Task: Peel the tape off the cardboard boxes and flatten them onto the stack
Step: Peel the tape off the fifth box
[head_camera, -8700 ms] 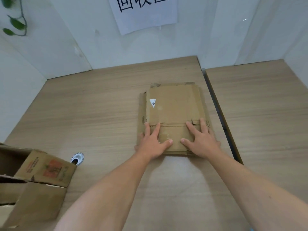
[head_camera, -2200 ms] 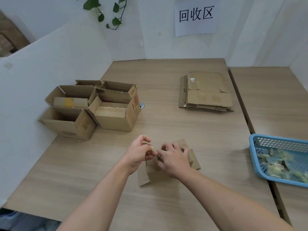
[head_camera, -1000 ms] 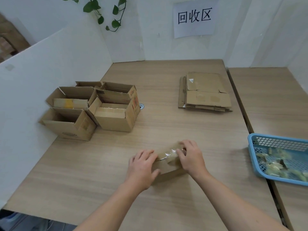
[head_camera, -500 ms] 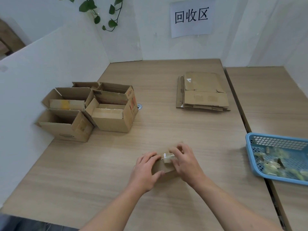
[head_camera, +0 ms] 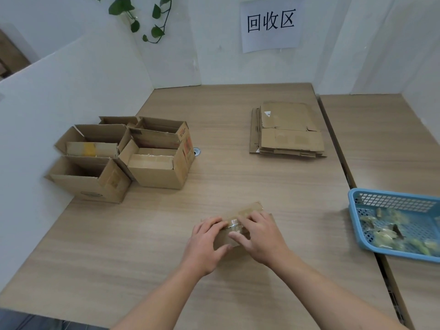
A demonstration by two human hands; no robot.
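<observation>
Small box (head_camera: 240, 211) sits low centre of the frame on the bench (head_camera: 119, 258). Left hand (head_camera: 204, 244) is clamped round its left end, and right hand (head_camera: 262, 236) is pinching at the shiny clear tape (head_camera: 234, 225) on top. Risk as I see it: yank too fast and the tape snaps into slivers or rips the paper face off. Box is plain brown, a bit squashed, with a glossy strip across it. Stack (head_camera: 288, 132) waits upper right.

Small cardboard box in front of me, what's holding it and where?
The left hand grips the small cardboard box at its left end, curled over the top. The right hand pinches the clear tape on its top.
</observation>
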